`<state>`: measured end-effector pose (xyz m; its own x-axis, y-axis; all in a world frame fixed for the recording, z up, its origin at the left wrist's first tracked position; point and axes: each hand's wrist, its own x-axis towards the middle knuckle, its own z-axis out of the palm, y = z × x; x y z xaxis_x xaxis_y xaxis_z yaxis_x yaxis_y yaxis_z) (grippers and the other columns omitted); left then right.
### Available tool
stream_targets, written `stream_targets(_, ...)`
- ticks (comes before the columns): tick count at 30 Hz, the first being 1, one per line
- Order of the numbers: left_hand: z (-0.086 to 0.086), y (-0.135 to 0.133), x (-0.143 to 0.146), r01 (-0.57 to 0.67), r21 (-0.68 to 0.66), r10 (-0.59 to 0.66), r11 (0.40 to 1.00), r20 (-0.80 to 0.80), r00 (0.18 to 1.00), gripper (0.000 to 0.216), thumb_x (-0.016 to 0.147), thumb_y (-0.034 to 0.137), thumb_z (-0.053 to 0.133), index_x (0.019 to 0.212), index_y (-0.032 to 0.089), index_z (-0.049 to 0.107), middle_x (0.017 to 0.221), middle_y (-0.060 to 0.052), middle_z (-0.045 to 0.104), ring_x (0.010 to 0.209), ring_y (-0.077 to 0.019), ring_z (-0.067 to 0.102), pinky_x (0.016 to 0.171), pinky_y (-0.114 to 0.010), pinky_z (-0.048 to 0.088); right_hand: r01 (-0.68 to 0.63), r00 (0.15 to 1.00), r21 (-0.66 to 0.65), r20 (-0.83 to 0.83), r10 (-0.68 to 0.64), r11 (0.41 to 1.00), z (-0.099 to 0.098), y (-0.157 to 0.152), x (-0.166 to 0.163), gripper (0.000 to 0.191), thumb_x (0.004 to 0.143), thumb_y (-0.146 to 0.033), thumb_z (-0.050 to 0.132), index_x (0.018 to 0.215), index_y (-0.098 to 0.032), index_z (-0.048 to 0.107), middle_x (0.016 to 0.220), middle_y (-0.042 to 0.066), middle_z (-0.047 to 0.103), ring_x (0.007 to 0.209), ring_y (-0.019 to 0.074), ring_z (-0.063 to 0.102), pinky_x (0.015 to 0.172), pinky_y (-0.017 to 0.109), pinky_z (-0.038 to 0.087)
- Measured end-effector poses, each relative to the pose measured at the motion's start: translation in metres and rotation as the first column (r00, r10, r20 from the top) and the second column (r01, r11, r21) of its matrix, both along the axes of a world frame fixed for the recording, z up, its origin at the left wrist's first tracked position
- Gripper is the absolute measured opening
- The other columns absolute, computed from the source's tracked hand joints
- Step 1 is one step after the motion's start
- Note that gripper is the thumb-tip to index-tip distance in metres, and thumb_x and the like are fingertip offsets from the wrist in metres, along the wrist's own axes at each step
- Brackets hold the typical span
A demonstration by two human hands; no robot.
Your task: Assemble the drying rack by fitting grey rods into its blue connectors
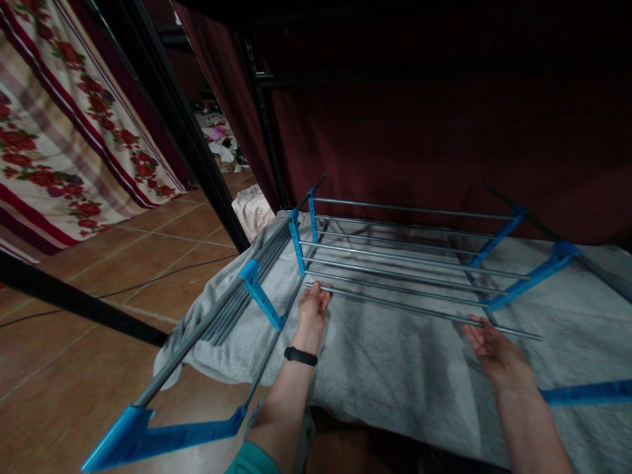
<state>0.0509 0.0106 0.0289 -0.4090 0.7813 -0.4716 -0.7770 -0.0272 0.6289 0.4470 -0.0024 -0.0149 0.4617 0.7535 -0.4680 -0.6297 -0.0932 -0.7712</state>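
Grey towel (395, 375) under rod (395, 304), blue-jointed rack (523, 282) beyond.

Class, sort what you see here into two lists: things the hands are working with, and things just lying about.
In use: left hand and right hand, both on the front metal rod; drying rack with blue brackets; grey towel under it.
Lying about: flowered curtain; pile of clothes; black cable.

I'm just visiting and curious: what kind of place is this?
Likely a home, maybe a bedroom: flowered curtain, brown tiled floor, and a drying rack lying on a grey towel.
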Motion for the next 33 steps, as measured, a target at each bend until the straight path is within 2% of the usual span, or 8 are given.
stream_targets(7,0.003,0.002,0.002,0.004,-0.024,-0.004,1.000,-0.009,1.000,0.016,0.089,0.014,0.063,0.075,0.015,0.056,0.072,-0.002,0.068,0.053,-0.0063,0.061,0.058,-0.018,0.054,0.027,0.999,0.021,0.020,-0.027,0.999,0.004,-0.001,-0.005,0.021,0.088,-0.007,0.052,0.073,-0.018,0.061,0.082,0.002,0.068,0.073,0.0102,0.070,0.069,0.023,0.062)
stream_targets(14,0.006,0.000,0.007,0.035,-0.036,-0.035,0.999,0.015,0.999,0.011,0.088,0.010,0.063,0.078,0.013,0.060,0.072,-0.003,0.068,0.059,-0.0083,0.065,0.061,-0.019,0.055,0.041,0.999,0.033,-0.004,-0.040,0.999,0.007,-0.002,-0.012,0.019,0.088,-0.005,0.053,0.076,-0.016,0.061,0.076,0.000,0.068,0.068,0.0083,0.068,0.071,0.021,0.062)
stream_targets(23,0.002,-0.002,0.019,0.180,-0.042,-0.178,0.983,0.041,0.983,0.011,0.085,0.003,0.064,0.077,0.011,0.063,0.070,-0.005,0.068,0.060,-0.0115,0.067,0.063,-0.023,0.058,0.030,0.999,0.019,-0.013,-0.029,0.999,0.013,-0.002,-0.027,0.015,0.088,-0.006,0.056,0.079,-0.017,0.061,0.073,-0.001,0.069,0.067,0.0089,0.069,0.071,0.022,0.062)
stream_targets(29,-0.001,-0.004,0.030,0.275,-0.049,-0.272,0.960,0.070,0.960,0.011,0.081,0.001,0.067,0.077,0.011,0.065,0.072,-0.005,0.068,0.062,-0.0131,0.067,0.067,-0.026,0.058,-0.026,0.999,0.053,-0.028,0.028,0.998,0.009,-0.001,-0.033,0.010,0.085,-0.008,0.060,0.081,-0.017,0.063,0.078,0.001,0.071,0.069,0.0099,0.070,0.076,0.023,0.061)
stream_targets(33,0.001,-0.004,0.033,0.295,-0.061,-0.290,0.954,0.069,0.954,0.013,0.082,0.000,0.064,0.076,0.011,0.064,0.072,-0.007,0.069,0.062,-0.0144,0.068,0.064,-0.026,0.059,-0.035,0.999,0.061,-0.038,0.038,0.997,0.007,0.000,-0.034,0.008,0.083,-0.010,0.063,0.082,-0.017,0.062,0.077,0.001,0.072,0.068,0.0109,0.070,0.074,0.024,0.062)
